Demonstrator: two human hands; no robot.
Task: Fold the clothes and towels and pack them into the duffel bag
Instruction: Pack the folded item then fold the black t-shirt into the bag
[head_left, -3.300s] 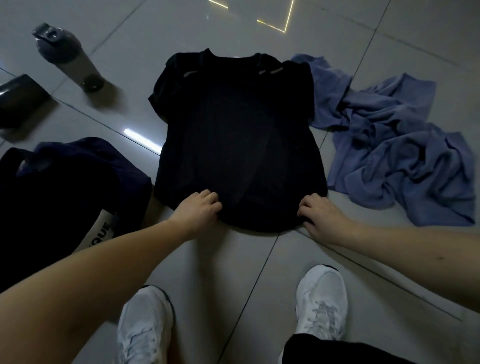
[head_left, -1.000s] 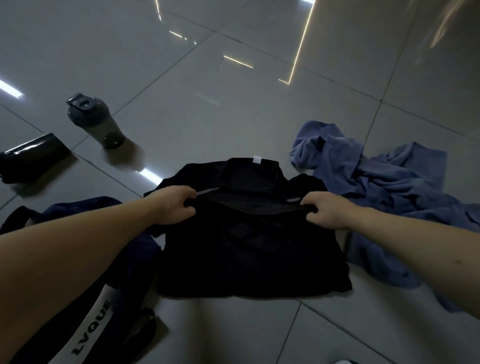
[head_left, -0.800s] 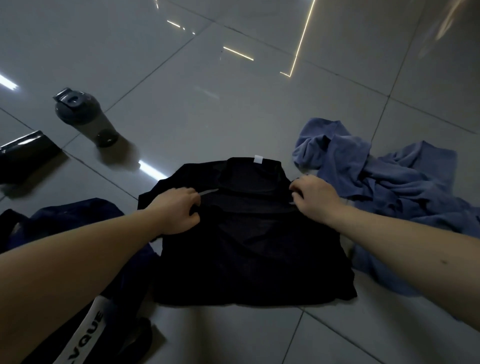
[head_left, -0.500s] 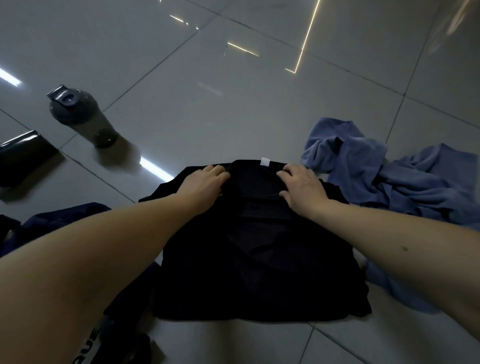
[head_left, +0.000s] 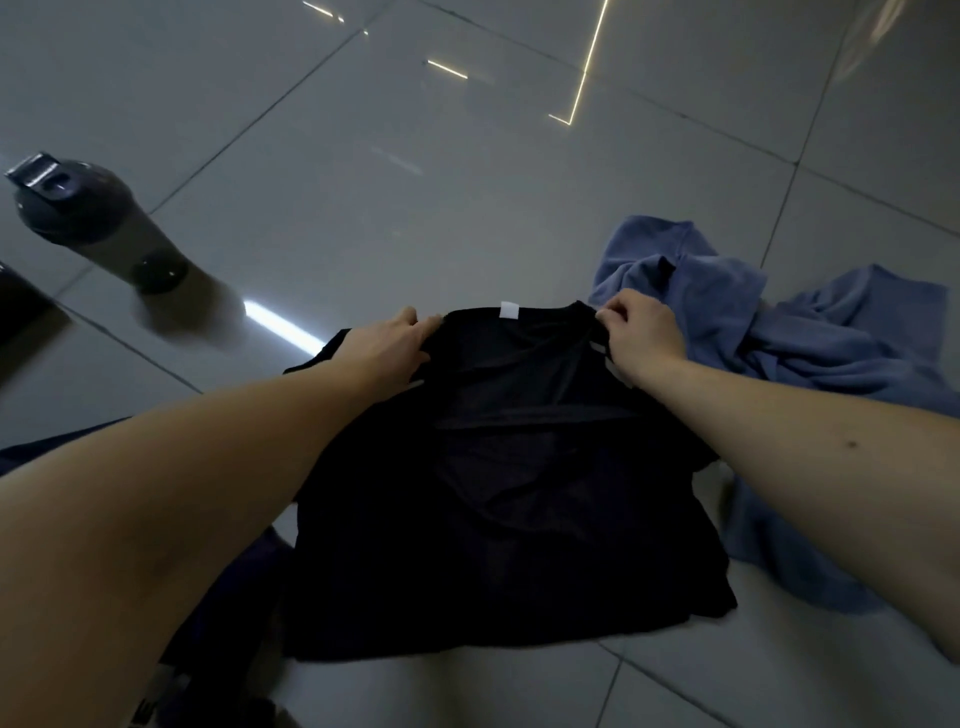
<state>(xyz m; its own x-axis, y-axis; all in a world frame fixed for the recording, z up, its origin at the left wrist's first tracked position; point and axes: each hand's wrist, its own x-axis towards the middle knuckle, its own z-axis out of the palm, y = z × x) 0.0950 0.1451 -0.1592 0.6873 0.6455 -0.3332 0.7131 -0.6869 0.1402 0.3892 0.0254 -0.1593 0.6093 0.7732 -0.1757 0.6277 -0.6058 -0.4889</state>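
Right grip (head_left: 641, 338) pinches black shirt (head_left: 509, 519) beside duffel bag (head_left: 228, 613), contents hidden.

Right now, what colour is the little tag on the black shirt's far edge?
White: the small square tag on the black T-shirt, clearest in the head view.

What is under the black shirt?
The black shirt lies on the grey floor, and its right edge seems to overlap the blue towel. Anything else beneath is hidden by the cloth.
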